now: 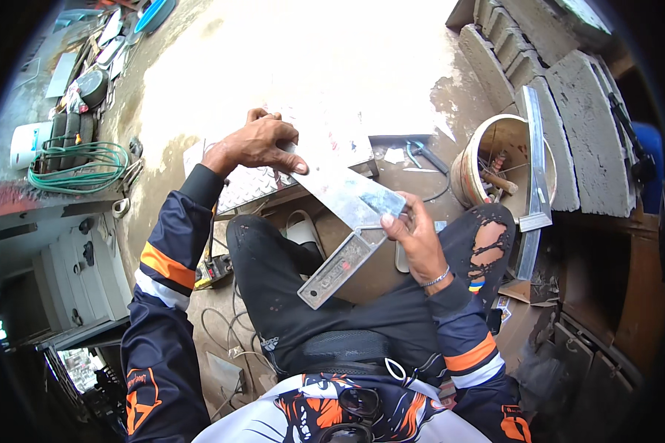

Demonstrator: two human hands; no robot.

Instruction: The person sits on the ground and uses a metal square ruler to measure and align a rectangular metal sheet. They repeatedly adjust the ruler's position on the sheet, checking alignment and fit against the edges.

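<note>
We clamp the near-right end of a flat metal piece point(347, 193) in the right hand point(417, 240), thumb on top and fingers curled round the edge. The left hand point(262, 145) is closed on the far-left end, thumb along the rim; glare hides the exact fingertip contact there. The metal piece therefore spans the gap between the two grips, above the lap and slightly tilted. Just beside the right thumb, toward us, the metal handle of a square point(340, 267) runs down and leftward over the trousers point(273, 295); glare and overlap prevent us from telling where its blade ends and the piece begins. For a sound hold, in our judgement, we seat the inner edge of the handle flush against the work, press evenly with the right thumb, and use the left hand only to steady the far end, since uneven pressure could rock the square and falsify the angle. We also place the fingertips clear of the sheet edges, which may be sharp. Below the left grip lies a textured metal plate point(255, 183), which could serve as a firm rest. Beyond the right grip lies a blue-headed tool point(417, 150); farther right of that hand stands a bucket point(459, 177), with a metal channel point(534, 140) leaning across its mouth and concrete blocks point(561, 122) behind.
</note>
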